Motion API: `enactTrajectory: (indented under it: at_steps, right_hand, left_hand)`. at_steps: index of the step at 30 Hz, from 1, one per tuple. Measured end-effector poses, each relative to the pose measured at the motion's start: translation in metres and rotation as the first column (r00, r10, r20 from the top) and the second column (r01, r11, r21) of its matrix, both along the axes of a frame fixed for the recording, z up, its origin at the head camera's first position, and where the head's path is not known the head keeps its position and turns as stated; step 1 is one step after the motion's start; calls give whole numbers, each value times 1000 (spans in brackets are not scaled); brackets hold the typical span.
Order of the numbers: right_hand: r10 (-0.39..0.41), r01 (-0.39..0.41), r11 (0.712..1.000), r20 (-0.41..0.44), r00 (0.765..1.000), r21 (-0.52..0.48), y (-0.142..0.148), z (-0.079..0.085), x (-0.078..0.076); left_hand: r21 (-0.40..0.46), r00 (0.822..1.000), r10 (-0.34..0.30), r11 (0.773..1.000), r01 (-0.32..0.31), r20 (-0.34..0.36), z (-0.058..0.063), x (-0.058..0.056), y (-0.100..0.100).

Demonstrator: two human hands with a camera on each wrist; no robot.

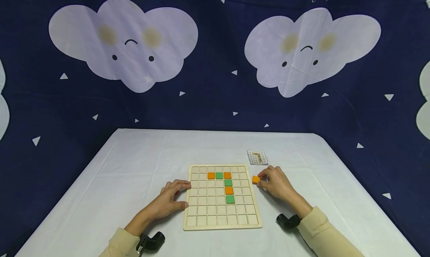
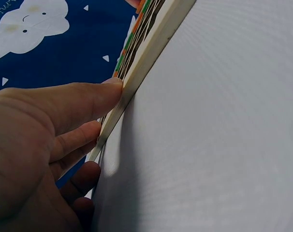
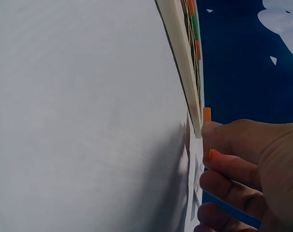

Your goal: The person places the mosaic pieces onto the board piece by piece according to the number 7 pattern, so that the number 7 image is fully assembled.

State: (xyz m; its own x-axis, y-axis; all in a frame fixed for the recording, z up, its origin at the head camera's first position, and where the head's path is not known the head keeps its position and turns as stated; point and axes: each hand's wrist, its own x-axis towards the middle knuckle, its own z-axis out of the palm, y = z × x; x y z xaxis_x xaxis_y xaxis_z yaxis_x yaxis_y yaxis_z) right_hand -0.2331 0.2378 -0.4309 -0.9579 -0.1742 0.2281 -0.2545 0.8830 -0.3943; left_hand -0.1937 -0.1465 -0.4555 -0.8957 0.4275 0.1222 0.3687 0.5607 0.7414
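A pale wooden grid board [image 1: 205, 201] lies flat on the table. Orange and green square tiles form a bent line on it: a short row near the far side, then a column down to a green tile [image 1: 230, 199]. Along the board's left edge, the thumb and fingertips of my left hand [image 1: 166, 201] touch the wood; its thumb [image 2: 95, 99] shows at the rim in the left wrist view. Just off the right edge, my right hand [image 1: 278, 184] pinches an orange tile [image 3: 207, 113] between thumb and fingers, the tile seen edge-on in the right wrist view.
Beyond the right hand lies a small card [image 1: 257, 157] printed with a grid and a coloured pattern. A white cloth [image 1: 151, 149] covers the table. Behind it hangs a dark blue curtain [image 1: 215, 111] with clouds. Each wrist wears a black camera mount [image 1: 288, 221].
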Motion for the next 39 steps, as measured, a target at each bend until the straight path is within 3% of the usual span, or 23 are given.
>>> enactTrajectory:
  at_steps: [39]
  right_hand:
    - [52,-52,999,-38,998,2,-17,9,33]
  left_hand:
    - [0,1000,-8,1000,8,-14,1,1,-1]
